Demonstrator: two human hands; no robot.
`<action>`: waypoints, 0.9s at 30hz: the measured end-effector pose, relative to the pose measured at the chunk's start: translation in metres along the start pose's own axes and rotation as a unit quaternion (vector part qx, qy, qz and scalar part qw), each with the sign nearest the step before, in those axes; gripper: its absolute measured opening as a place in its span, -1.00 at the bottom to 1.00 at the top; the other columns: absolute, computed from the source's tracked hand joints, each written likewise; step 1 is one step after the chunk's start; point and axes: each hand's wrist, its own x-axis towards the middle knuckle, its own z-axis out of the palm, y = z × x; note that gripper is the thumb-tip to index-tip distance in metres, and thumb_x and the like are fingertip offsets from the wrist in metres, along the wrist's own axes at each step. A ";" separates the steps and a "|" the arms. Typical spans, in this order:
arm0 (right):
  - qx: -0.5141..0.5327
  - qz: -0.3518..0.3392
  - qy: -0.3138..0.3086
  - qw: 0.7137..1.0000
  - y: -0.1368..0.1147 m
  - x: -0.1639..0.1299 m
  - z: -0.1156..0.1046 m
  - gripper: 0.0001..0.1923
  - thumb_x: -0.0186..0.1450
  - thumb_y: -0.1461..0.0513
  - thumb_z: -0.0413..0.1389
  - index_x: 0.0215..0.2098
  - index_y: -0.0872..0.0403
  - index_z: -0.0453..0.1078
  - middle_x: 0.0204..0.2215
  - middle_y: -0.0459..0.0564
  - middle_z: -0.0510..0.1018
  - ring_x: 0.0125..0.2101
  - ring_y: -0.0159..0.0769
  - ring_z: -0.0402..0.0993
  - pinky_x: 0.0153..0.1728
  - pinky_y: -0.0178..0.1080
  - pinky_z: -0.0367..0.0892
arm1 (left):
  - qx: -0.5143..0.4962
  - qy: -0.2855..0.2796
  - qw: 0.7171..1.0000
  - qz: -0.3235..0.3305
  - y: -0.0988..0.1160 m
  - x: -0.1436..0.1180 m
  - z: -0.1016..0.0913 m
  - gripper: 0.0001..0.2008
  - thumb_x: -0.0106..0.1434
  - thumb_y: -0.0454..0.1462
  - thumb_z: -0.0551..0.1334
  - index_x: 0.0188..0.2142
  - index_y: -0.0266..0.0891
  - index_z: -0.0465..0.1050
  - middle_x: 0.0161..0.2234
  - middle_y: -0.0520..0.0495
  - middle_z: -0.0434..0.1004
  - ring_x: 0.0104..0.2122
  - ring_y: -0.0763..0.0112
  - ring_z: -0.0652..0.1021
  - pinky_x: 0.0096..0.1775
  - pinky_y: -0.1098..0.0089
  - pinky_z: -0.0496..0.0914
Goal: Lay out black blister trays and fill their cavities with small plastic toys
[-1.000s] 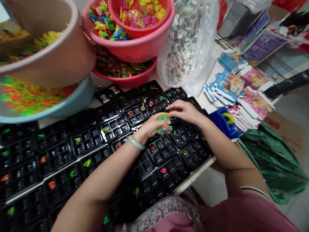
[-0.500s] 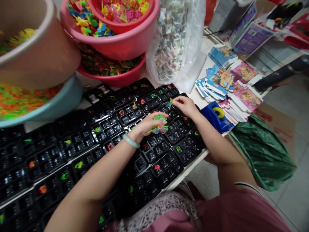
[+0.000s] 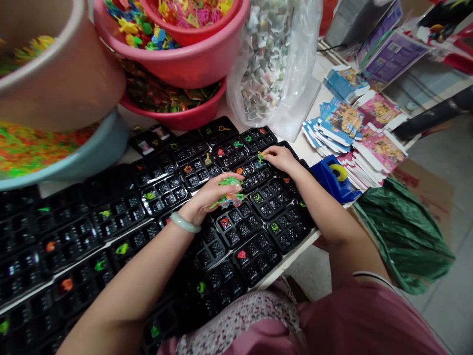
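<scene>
Head view, left hand [image 3: 212, 195] cupping bunched plastic charms [image 3: 227, 192], right hand [image 3: 283, 159] pinching small charm [image 3: 260, 158] upright over black trays [image 3: 236, 224]

Pale table edge [image 3: 295, 266] above grey floor [image 3: 443, 315] (evenly lit).

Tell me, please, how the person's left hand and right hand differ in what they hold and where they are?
The left hand cups a bunch of small toys, green, pink and yellow; the right hand pinches one small piece at its fingertips. The left hand sits nearer the body, over the middle trays; the right hand reaches farther, over a tray near the blue holder. Both are over the black trays.
</scene>
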 end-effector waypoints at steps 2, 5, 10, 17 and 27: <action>0.055 0.020 -0.006 0.998 0.002 0.001 -0.003 -0.82 0.17 0.26 0.16 -0.28 0.12 0.55 -0.34 0.00 0.61 -0.39 -0.36 0.45 -0.23 -0.25 0.33 | 0.001 0.000 1.000 0.002 0.000 -0.001 0.000 -0.50 -0.12 -0.27 0.50 -0.15 -0.26 0.49 -0.42 -0.01 0.53 -0.57 0.54 0.50 -0.55 0.55 0.36; 0.091 0.037 0.026 0.995 0.006 0.004 -0.019 -0.78 0.22 0.23 0.13 -0.22 0.14 0.53 -0.33 0.01 0.60 -0.41 -0.37 0.45 -0.27 -0.26 0.34 | -0.002 0.001 1.000 0.008 0.002 -0.004 0.000 -0.50 -0.14 -0.27 0.50 -0.16 -0.28 0.49 -0.43 -0.01 0.53 -0.56 0.52 0.51 -0.54 0.53 0.39; -0.121 0.026 0.168 0.978 0.019 0.010 -0.069 -0.80 0.25 0.27 0.08 -0.23 0.14 0.53 -0.21 0.10 0.60 -0.19 -0.18 0.49 -0.12 -0.16 0.30 | -0.007 0.001 1.000 0.001 0.005 -0.009 -0.001 -0.49 -0.14 -0.26 0.51 -0.16 -0.27 0.47 -0.40 -0.01 0.54 -0.53 0.47 0.53 -0.49 0.45 0.47; -0.210 0.092 0.061 0.972 0.025 0.030 -0.073 -0.79 0.27 0.26 0.09 -0.21 0.13 0.54 -0.20 0.12 0.61 -0.20 -0.18 0.48 -0.17 -0.18 0.28 | -0.007 -0.009 1.000 -0.007 0.002 -0.008 0.004 -0.47 -0.14 -0.26 0.51 -0.14 -0.26 0.44 -0.42 0.00 0.53 -0.55 0.47 0.52 -0.51 0.46 0.46; -0.335 0.054 0.066 0.939 0.018 -0.037 -0.091 -0.80 0.23 0.31 0.09 -0.25 0.12 0.56 -0.31 0.15 0.57 -0.23 -0.08 0.45 -0.21 -0.07 0.25 | 0.002 0.012 1.000 -0.014 0.007 -0.020 0.001 -0.49 -0.17 -0.25 0.53 -0.19 -0.27 0.47 -0.41 0.02 0.51 -0.55 0.44 0.53 -0.51 0.40 0.49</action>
